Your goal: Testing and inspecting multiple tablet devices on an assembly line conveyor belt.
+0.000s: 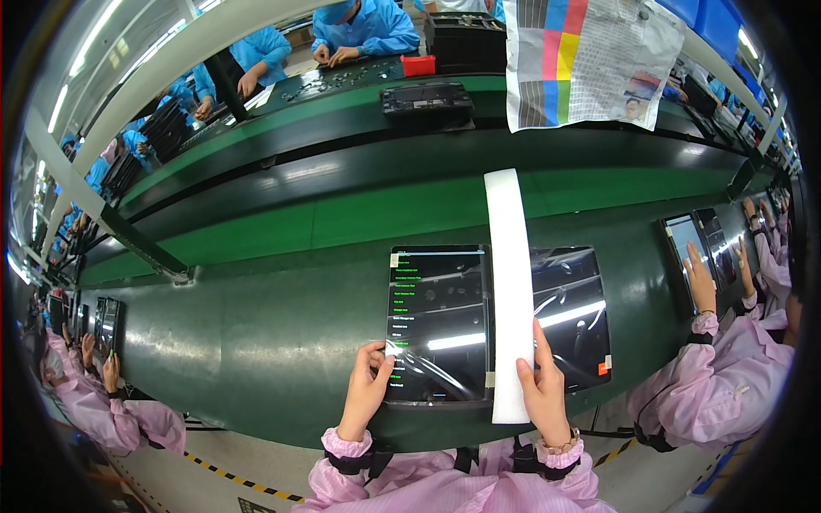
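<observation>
A tablet (445, 359) with a lit black screen listing green and white text lies on the green bench in front of me. My left hand (368, 386) grips its lower left edge, the thumb on the screen. A long white foam strip (510, 282) stretches away from me along the tablet's right edge. My right hand (545, 389) holds this strip by its right side near the close end, thumb on top. Right of the strip lies a second dark tablet (577, 316), its screen unlit and an orange sticker at its lower right corner; the strip hides its left edge.
The green bench (256, 333) runs left to right. Co-workers in pink sleeves (710, 376) handle tablets on both sides. Beyond a raised ledge, people in blue work near a black device (426, 100) and a red bin (418, 65). A printed sheet (590, 64) hangs above.
</observation>
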Available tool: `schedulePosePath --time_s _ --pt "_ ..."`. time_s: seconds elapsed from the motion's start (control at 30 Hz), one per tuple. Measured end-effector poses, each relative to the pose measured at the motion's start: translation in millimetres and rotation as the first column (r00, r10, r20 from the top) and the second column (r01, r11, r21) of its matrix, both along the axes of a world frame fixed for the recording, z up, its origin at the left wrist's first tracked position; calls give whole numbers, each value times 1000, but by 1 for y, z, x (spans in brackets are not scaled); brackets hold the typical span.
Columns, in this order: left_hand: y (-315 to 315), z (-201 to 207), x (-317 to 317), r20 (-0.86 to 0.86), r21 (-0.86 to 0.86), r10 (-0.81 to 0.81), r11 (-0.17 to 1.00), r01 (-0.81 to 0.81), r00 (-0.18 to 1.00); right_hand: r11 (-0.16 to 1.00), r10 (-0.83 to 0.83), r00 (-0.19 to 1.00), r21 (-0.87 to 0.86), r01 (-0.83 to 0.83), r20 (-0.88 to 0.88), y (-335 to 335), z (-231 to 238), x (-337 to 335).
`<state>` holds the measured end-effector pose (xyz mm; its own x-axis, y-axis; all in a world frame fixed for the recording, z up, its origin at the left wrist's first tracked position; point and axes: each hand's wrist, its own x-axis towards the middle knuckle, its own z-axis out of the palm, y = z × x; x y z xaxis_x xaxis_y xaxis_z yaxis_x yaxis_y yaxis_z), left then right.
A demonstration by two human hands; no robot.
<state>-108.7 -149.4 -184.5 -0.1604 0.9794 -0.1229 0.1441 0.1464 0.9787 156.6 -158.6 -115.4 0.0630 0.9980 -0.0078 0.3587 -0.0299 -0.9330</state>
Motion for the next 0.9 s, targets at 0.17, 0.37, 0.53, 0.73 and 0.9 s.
schedulePosePath --time_s 0.17,0.37,0.53,0.73,0.9 --pt "1 -2 2 -72 113 29 993 -21 997 999 3 1000 -35 -4 -29 -4 4 -4" --pt "-5 7 7 -63 116 60 992 -52 996 1000 12 996 -24 -14 -84 -7 9 -9" --pt "-18 36 16 -220 205 143 974 -98 965 989 130 987 80 -123 -90 -4 8 -23" --pt "-35 68 12 270 78 -48 997 28 962 865 489 841 10 -501 -230 -22 15 -76" --pt "-31 65 -37 142 63 76 994 -85 987 893 443 892 126 -431 -87 -16 11 -43"
